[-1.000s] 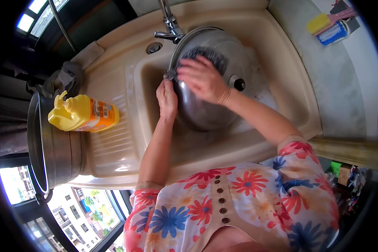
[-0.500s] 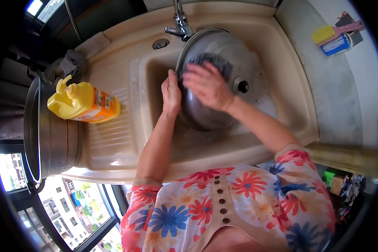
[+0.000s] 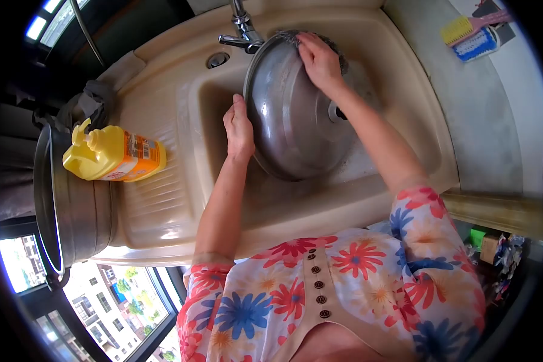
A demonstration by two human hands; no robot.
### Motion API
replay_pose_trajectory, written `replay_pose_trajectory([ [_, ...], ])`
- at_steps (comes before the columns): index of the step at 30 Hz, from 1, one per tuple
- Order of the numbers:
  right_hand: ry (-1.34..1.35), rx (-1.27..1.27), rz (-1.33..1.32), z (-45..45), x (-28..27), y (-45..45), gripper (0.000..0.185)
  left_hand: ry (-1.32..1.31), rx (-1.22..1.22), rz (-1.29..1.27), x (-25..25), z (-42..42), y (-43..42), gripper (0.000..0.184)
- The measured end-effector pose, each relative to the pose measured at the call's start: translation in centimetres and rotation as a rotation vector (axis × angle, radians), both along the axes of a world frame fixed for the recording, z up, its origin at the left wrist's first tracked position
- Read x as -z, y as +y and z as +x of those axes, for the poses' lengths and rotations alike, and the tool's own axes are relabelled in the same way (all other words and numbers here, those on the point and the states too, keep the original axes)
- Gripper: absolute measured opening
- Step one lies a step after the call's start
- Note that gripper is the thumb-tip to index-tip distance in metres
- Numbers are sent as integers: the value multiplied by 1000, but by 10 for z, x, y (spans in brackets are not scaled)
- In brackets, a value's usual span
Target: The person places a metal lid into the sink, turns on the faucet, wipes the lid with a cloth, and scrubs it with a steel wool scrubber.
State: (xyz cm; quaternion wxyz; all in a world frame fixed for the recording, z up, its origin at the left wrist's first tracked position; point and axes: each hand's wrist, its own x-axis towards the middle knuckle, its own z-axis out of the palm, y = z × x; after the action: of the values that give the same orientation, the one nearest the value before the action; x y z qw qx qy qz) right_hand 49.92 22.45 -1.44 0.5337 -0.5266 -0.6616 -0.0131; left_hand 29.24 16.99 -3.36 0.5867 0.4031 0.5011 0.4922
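A big domed metal pot lid point(image 3: 283, 130) stands tilted in the beige sink, its outer face towards me. Its dark knob point(image 3: 340, 113) is partly covered by my right forearm. My left hand point(image 3: 240, 130) holds the lid at its left rim, thumb up and fingers mostly behind the edge. Near the lid's top edge, my right hand point(image 3: 321, 60) presses a grey steel wool scourer point(image 3: 342, 60) against the metal. Part of the scourer is hidden beneath the fingers.
A chrome tap point(image 3: 242, 30) rises behind the sink point(image 3: 425, 114). On the ribbed drainboard point(image 3: 157, 208) at left stand a yellow pump bottle point(image 3: 111, 154) and a large metal pot point(image 3: 84, 211) on its side. Two brushes point(image 3: 473, 39) hang on the right wall.
My right hand has slid the scourer from the lid's upper left face up to its top edge. My left hand stays on the rim. The view has shifted slightly.
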Motion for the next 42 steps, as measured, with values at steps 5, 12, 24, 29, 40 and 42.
replay_pose_trajectory([
  [5,-256,-83,-73,-55,12,-111,33,-48,-33,-32,4,2,-2,50],
  [12,-254,218,-101,7,19,-9,26,-18,-30,-51,-8,12,-8,53],
  [24,27,39,-430,41,-15,24,14,-32,-26,-70,7,5,-2,56],
  [29,-342,-137,-105,4,-15,-29,8,-46,-14,-110,1,6,-1,55],
  [40,-126,-419,-362,27,1,16,9,-5,2,-165,4,-2,-1,55],
  [42,-36,-423,-480,54,5,31,10,-44,22,-165,1,0,0,56],
])
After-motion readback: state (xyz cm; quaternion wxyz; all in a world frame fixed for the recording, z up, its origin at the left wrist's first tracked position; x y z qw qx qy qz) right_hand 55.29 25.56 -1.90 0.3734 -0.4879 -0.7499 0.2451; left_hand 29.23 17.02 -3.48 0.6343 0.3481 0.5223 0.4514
